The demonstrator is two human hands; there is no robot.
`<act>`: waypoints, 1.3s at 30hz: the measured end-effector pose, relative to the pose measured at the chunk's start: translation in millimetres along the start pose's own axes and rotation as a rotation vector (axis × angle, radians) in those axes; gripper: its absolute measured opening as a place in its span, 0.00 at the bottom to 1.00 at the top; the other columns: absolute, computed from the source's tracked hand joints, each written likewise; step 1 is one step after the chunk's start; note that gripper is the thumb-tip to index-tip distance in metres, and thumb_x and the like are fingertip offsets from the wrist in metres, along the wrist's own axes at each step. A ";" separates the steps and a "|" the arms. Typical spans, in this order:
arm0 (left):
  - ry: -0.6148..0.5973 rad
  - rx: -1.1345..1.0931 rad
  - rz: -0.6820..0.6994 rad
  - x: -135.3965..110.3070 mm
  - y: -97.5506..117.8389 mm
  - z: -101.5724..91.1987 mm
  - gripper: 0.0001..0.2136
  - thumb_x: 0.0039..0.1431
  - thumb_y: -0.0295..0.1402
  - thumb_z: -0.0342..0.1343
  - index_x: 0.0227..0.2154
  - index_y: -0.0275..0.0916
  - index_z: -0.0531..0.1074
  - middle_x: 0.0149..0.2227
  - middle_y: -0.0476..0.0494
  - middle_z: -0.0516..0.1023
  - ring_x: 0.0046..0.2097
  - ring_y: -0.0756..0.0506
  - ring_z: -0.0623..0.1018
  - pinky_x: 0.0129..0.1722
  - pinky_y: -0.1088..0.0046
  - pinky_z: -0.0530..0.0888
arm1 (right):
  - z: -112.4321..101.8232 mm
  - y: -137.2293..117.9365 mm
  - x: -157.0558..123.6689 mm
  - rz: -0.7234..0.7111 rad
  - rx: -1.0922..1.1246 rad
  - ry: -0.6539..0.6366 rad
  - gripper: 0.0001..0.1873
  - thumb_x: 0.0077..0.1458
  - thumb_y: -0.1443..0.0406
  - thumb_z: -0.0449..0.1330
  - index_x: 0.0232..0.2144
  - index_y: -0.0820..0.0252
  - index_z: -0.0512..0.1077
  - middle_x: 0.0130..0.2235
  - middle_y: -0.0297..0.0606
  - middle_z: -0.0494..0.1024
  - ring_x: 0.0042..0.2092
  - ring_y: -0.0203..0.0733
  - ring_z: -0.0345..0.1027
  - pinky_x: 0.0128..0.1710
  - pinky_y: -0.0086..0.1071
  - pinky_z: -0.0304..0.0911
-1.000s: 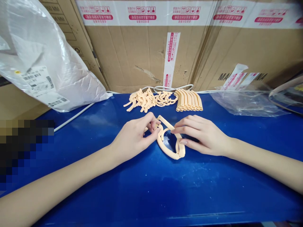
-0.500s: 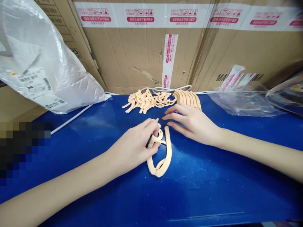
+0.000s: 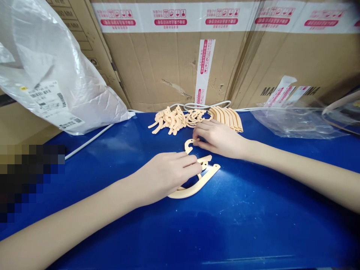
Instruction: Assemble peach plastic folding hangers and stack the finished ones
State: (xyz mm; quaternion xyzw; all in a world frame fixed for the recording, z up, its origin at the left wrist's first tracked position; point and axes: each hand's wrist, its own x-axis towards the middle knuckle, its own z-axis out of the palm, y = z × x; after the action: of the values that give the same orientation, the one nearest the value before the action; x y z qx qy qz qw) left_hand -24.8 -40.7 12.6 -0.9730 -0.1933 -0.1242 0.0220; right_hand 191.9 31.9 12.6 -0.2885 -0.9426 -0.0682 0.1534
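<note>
My left hand (image 3: pixel 177 170) is closed over a cream plastic folding hanger (image 3: pixel 194 189) on the blue table. Its fingers hide much of the hanger; one curved arm with a hole at its tip points up and right, and a shorter end shows beside the fingertips. My right hand (image 3: pixel 215 135), fingers bent into a pinch, grips the end of a cream hanger hook (image 3: pixel 188 145). That hook curves just above my left hand. Beyond my right hand lie a heap of loose hooks (image 3: pixel 170 120), ring-shaped pieces (image 3: pixel 193 117) and a row of curved hanger arms (image 3: pixel 227 117).
Cardboard boxes (image 3: pixel 157 67) wall off the back of the blue table (image 3: pixel 225 232). A white plastic bag (image 3: pixel 84 93) leans at the left, near a white cable (image 3: pixel 90 141). Clear plastic wrapping (image 3: pixel 292 122) lies at the back right.
The hanger has turned clockwise, its arm now slanting right, and my left hand covers more of it. My right hand has moved left and closed on a hook.
</note>
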 end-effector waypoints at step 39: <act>0.108 0.050 -0.270 0.7 -38.5 5.8 0.10 0.67 0.31 0.45 0.37 0.40 0.72 0.37 0.49 0.79 0.39 0.49 0.78 0.34 0.76 0.70 | -14.0 -11.3 -80.3 0.245 0.139 0.011 0.19 0.67 0.59 0.44 0.46 0.61 0.71 0.43 0.44 0.76 0.43 0.44 0.73 0.42 0.37 0.68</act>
State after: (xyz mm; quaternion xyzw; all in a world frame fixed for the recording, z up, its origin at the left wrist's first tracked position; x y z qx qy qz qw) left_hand -37.5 -4.4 7.0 -0.9292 -0.3240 -0.1732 0.0396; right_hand 252.1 -22.4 -1.0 -0.3898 -0.9019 0.0151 0.1853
